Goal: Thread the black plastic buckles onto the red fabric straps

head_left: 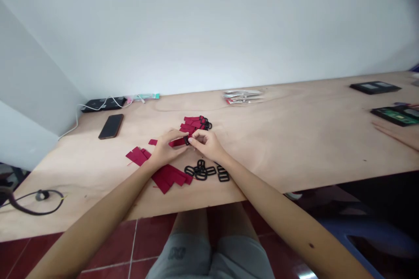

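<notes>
Between my two hands, just above the table, is a red strap piece [177, 142] with a black buckle [187, 140] at its right end. My left hand [168, 146] is closed round the strap and buckle, thumb below and fingers above. The fingertips of my right hand [206, 143] pinch the buckle from the right. Behind my hands lies a pile of red straps [190, 124] with black buckles on their right ends. Flat red strips [166, 177] are spread under and beside my left forearm. Loose black buckles [200, 170] lie near the front edge, between my forearms.
A phone [111, 126] lies at the left, before black boxes [104, 104] with a white cable. A coiled black cable [41, 200] is at the far left. Flat packets [242, 96] lie by the wall. At the right, another person's hand [397, 134] is beside a green-and-black device [397, 114].
</notes>
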{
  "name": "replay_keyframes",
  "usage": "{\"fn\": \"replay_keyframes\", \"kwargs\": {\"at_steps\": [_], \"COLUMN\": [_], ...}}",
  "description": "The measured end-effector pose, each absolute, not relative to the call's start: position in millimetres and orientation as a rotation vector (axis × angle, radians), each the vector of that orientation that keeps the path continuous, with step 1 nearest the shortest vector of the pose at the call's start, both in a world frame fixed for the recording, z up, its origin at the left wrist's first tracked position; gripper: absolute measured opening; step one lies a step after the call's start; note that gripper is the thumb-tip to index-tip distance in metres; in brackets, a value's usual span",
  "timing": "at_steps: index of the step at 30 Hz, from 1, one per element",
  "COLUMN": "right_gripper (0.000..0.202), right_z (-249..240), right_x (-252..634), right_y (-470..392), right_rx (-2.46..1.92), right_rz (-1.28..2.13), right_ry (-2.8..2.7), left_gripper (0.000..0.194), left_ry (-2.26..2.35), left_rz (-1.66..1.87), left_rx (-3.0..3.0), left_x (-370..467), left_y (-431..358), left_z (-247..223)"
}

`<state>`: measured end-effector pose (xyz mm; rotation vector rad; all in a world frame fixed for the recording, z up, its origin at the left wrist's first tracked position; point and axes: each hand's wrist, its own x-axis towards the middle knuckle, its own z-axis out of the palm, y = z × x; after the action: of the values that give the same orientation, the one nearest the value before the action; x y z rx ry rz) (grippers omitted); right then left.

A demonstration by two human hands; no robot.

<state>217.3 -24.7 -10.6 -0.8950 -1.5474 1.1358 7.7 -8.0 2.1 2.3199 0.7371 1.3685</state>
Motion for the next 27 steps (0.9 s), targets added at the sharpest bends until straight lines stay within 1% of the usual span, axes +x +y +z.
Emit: {"fn": "replay_keyframes", "kwargs": {"at_steps": [5,13,18,22,27], "right_gripper": [0.036,0.028,0.029,0.041,0.046], "right_z": [-4,10,12,7,5], "right_x": [221,227,226,223,220], "right_y": [-23,-23,-23,-22,-24], "right_rx": [-0.819,-0.710,-0.625,-0.639,-0.660], "right_rz": [1.117,1.297,1.465,1.505,1.530], "right_ry": [-1.437,-0.959,-0.879,-0.953,-1.027], "left_gripper": [0.032,0.032,0.033,0.034,0.035], "left_ry": [0.873,1.023,1.028,1.021,0.977], "left_rz": [1.280,1.168,1.160,1.136,1.058], "left_rx": [2.340,2.343,2.305,2.269,2.238], "left_x": [7,4,3,3,4], "left_y": [-9,-2,0,-1,-4], "left_z": [2,-6,-8,-7,-4]}}
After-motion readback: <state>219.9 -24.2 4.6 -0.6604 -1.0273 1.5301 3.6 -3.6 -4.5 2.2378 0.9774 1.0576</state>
